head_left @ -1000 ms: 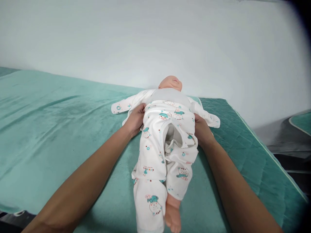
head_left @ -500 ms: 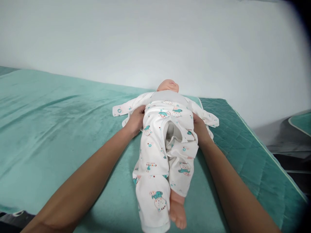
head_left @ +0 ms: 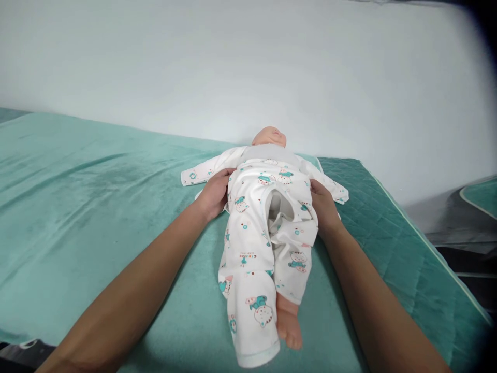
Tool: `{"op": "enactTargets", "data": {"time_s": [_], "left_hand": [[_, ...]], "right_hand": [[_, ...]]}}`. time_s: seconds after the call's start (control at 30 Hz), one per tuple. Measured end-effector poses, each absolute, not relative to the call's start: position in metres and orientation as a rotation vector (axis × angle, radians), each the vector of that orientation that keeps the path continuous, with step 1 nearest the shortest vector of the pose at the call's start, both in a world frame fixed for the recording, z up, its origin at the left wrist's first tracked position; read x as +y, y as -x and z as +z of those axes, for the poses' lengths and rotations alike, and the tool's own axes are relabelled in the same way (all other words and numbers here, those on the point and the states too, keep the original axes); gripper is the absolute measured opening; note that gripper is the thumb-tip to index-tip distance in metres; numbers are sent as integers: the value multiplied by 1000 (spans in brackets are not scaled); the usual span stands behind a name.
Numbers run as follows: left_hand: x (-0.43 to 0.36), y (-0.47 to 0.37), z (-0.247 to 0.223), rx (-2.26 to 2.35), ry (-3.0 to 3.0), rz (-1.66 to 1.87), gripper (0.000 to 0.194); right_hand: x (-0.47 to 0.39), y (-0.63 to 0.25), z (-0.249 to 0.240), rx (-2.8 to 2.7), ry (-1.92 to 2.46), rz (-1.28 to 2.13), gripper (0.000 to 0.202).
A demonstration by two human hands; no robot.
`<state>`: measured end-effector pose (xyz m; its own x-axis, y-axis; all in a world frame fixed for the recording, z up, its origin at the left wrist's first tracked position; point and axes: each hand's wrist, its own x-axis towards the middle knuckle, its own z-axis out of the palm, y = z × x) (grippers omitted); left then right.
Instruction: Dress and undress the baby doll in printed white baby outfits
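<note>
A baby doll (head_left: 269,136) lies on its back, head toward the wall, in a white printed top (head_left: 202,170) with both sleeves spread. White printed pants (head_left: 248,228) with an open crotch cover its waist and legs. One bare foot (head_left: 289,326) sticks out of the right pant leg; the left leg's cuff hides the other foot. My left hand (head_left: 218,194) is closed on the pants' waist at the left side, its fingertips partly behind the cloth. On the right side, my right hand (head_left: 323,206) grips the waist, with some fingers hidden.
A green bedspread (head_left: 97,207) lies under the doll, with a darker quilted edge (head_left: 388,233) at the right. A white wall (head_left: 194,67) rises behind the bed. Another green surface (head_left: 483,197) shows at the far right.
The pant legs and the bare foot have shifted slightly right and up in the view. Both hands remain at the waist, with more of the right hand showing.
</note>
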<state>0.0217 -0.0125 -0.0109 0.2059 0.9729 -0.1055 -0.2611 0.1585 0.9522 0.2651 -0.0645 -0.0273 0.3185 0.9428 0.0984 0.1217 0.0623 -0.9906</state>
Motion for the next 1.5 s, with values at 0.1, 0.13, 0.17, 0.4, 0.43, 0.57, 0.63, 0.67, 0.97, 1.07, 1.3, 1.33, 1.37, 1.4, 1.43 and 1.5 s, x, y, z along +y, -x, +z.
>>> {"op": "enactTargets", "data": {"time_s": [0.1,0.13,0.17,0.4,0.43,0.57,0.63,0.67,0.97,1.07,1.3,1.33,1.37,1.4,1.43,1.5], "left_hand": [[-12,-21,-11,1016,-1052,1104,16],[-11,-21,-11,1072,-1111,1135,12],[-11,-20,-11,1133,-1189,1185,11],[-17,-19,-1,1077,-1704,1481,11],[-17,-19,0,1034,-1761,1464,10],[-14,-15,4,971,-2005,1368,16],[-11,-13,6,932,-2108,1305,20],[-9,-12,7,906,-2134,1271,20],[0,-15,9,736,-1815,1092,14],[2,-17,9,756,-1777,1070,15],[3,-17,11,860,-1802,1041,20],[2,-17,11,873,-1804,1045,21],[2,-18,11,881,-1802,1048,22],[2,-18,11,884,-1797,1050,22],[2,-19,10,883,-1789,1049,23],[2,-20,9,880,-1763,1061,22]], "right_hand": [[-62,-270,-29,-968,1407,738,23],[-61,-272,-29,-960,1404,670,22],[-60,-273,-29,-961,1390,596,20],[-73,-265,-18,-1220,1242,321,8],[-74,-264,-16,-1264,1228,356,7],[-72,-269,-15,-1351,1150,522,7],[-69,-274,-15,-1383,1116,559,9],[-68,-276,-14,-1398,1107,567,9],[-58,-265,-19,-1248,1267,528,15],[-54,-261,-20,-1266,1290,491,18],[-54,-267,-13,-1625,1355,354,35],[-54,-267,-13,-1661,1366,355,39],[-54,-267,-13,-1688,1375,364,41],[-55,-267,-13,-1691,1382,375,41],[-56,-266,-13,-1659,1380,380,39],[-58,-263,-14,-1537,1342,339,28]]}}
